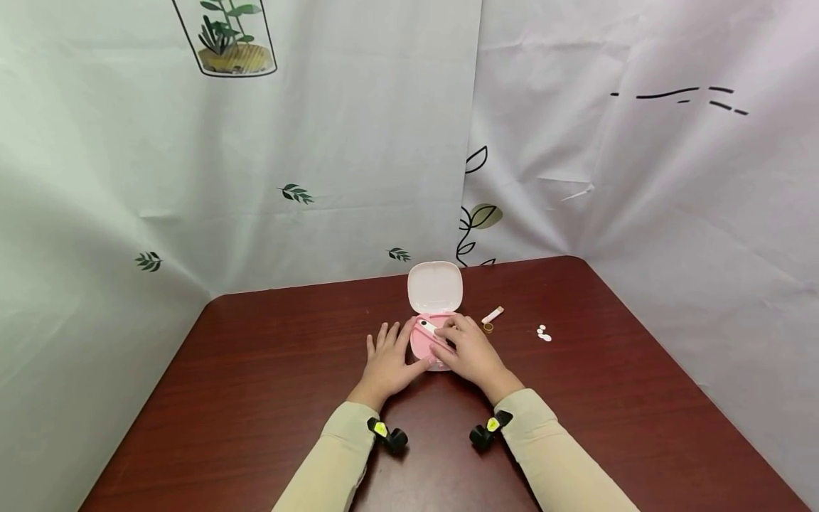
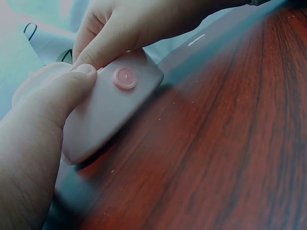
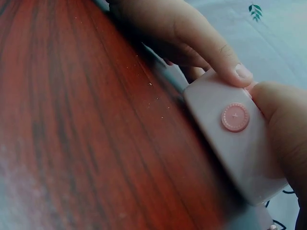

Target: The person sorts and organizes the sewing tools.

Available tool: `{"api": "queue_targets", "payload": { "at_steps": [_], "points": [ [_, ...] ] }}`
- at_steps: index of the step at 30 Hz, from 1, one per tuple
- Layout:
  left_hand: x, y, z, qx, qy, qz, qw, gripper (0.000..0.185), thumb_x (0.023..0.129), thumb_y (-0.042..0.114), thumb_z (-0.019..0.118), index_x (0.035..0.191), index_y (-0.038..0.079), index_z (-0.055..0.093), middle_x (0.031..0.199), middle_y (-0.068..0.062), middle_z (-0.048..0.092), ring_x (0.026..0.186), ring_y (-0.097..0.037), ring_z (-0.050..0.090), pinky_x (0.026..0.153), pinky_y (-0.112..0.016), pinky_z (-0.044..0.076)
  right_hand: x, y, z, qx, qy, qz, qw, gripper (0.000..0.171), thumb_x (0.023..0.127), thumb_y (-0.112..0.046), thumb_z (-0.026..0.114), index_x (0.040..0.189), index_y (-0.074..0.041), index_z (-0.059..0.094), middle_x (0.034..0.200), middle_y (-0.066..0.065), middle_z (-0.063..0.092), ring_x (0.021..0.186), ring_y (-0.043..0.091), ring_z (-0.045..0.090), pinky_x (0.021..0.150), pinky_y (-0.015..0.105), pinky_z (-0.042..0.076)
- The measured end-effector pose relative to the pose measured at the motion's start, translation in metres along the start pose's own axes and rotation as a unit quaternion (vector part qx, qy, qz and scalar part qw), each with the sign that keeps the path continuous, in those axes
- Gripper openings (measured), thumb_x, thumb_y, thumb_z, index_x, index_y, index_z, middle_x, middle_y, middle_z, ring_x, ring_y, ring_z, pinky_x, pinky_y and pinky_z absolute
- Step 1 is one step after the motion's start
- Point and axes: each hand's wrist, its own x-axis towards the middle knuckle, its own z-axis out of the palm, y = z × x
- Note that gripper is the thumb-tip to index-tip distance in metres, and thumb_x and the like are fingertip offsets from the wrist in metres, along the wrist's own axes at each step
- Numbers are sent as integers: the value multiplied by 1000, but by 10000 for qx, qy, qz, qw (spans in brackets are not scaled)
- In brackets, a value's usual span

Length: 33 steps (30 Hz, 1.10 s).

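Observation:
A small pink-and-white case point(image 1: 421, 348) stands on the table with its white lid point(image 1: 435, 287) raised at the back. A pink round disc point(image 3: 235, 117) sits on its front wall. My left hand point(image 1: 386, 364) lies along the left side, fingers straight and spread, thumb pressing the front rim. Over the case's right half, my right hand point(image 1: 476, 355) has its thumb and fingers curled in, pinching a narrow white piece point(image 1: 427, 326) with a dark dot. Part of that piece and much of the interior are hidden under the right fingers.
Right of the case lie a small white-and-pink stick point(image 1: 493, 314) and a gold ring point(image 1: 488, 327). Farther right are several small white discs point(image 1: 544, 336). The dark red wooden table point(image 1: 288, 370) meets a printed white cloth backdrop point(image 1: 358, 178) behind.

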Motion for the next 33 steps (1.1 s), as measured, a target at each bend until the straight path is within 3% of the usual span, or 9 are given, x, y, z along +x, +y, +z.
{"api": "queue_targets", "payload": {
  "at_steps": [6,11,14,16,18,21,24,28,33],
  "points": [
    [0,0,-1,18,25,-5,10000,93,87,73,56,161,26,27,156,-22,38,150,-44,19,115,-71,8,-1,2,3,8,163,-108,9998,31,89,-25,78,112,-5,76,107,7,61,96,25,57,85,43,50],
    [-1,0,-2,-34,-45,-68,10000,95,87,74,56,162,27,24,158,-21,36,151,-43,18,116,-70,7,-4,15,5,205,1275,-268,9913,31,88,-18,76,116,-6,73,108,10,63,100,28,61,88,46,52],
    [-1,-1,-2,-113,-42,-50,9999,95,87,73,57,162,26,25,158,-22,36,151,-43,17,116,-70,5,-5,31,5,163,2032,88,9790,25,88,-11,72,112,-5,72,103,13,63,97,31,60,87,49,50],
    [-1,-1,-3,-133,-19,-30,9999,95,87,74,57,162,26,25,158,-21,36,151,-43,17,116,-70,6,-4,42,3,52,2210,667,9730,22,90,-10,69,112,-4,71,103,15,62,95,34,59,85,50,49],
    [0,-2,-3,-160,36,0,9999,94,86,73,58,162,25,27,157,-22,37,151,-43,18,116,-70,6,-3,53,2,-87,2125,1430,9666,23,93,-12,66,113,-3,69,104,17,62,96,36,59,85,51,48],
    [-1,-2,-5,-174,62,-8,9998,94,86,72,59,161,25,27,157,-22,37,151,-43,18,115,-70,6,0,63,-2,-180,1636,2611,9512,31,95,-23,64,118,-2,65,108,19,60,100,39,58,87,53,47],
    [-1,-2,-6,-194,73,-21,9998,94,86,71,59,161,25,28,157,-23,37,151,-44,18,116,-70,6,4,70,-5,-213,1153,3400,9331,38,95,-31,64,117,0,63,109,22,61,103,42,60,90,54,48],
    [0,-3,-3,-131,33,-33,9999,94,86,73,57,162,26,26,158,-22,36,151,-43,17,116,-69,5,9,76,-5,-266,818,3917,9161,40,94,-33,65,112,3,62,105,24,63,101,44,62,90,54,49],
    [1,-2,1,-108,-52,-57,9999,95,87,75,55,162,26,24,159,-20,35,152,-42,16,117,-69,4,12,77,-5,-382,676,4205,9039,36,92,-29,64,109,3,61,101,24,65,98,44,62,89,54,48]
  ]
}}
